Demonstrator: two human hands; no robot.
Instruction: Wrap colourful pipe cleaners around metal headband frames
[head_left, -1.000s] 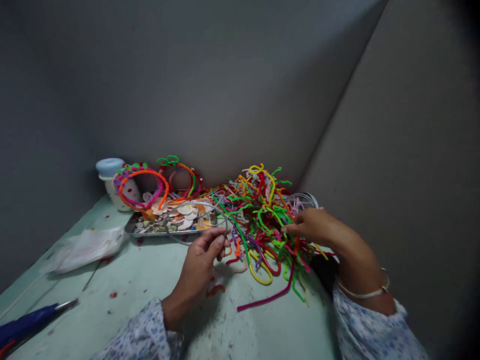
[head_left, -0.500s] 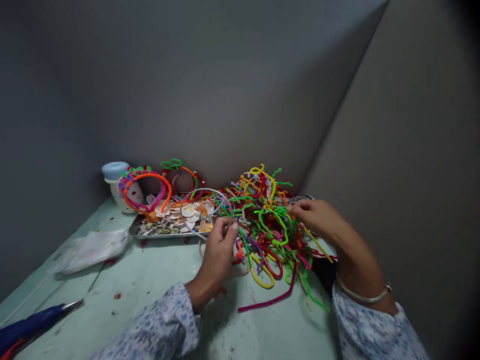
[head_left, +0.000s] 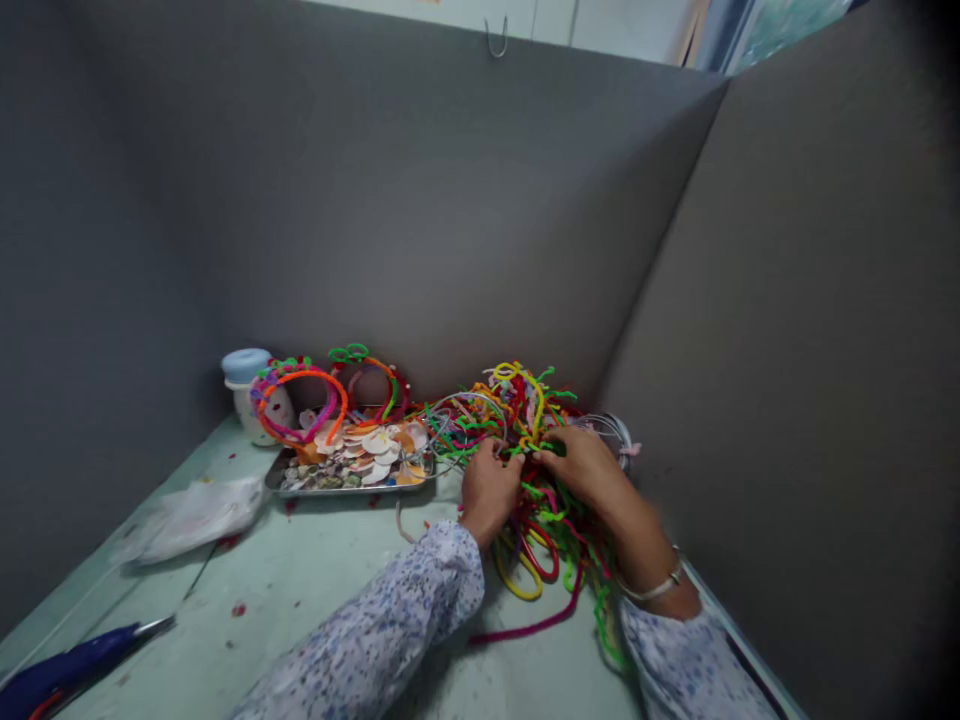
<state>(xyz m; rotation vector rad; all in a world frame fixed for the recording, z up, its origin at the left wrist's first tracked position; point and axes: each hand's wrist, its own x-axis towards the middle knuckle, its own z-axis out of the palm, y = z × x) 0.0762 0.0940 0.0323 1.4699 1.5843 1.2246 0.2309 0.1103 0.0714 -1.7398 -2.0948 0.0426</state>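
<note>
My left hand (head_left: 491,490) has its fingers closed on a thin grey wire ring (head_left: 480,398), which stands up above the hand. Close beside it on the right, my right hand (head_left: 583,463) pinches at the pile of coloured fuzzy stems (head_left: 559,510); what lies between its fingertips is too small to make out. A looped yellow stem (head_left: 540,395) rises just above both hands. The fingers partly cover the pile. A magenta stem (head_left: 532,630) trails out toward me on the table.
A metal tray (head_left: 352,490) of shells and stones sits left of the pile, with decorated headbands (head_left: 341,395) on it. A lidded jar (head_left: 259,405), a plastic bag (head_left: 199,515) and a blue-handled tool (head_left: 82,660) lie further left. Coiled wire (head_left: 619,435) rests at right.
The view has tilted up. My left hand has moved right with the wire ring, and my right hand has moved left, so the two are now close together over the pile.
</note>
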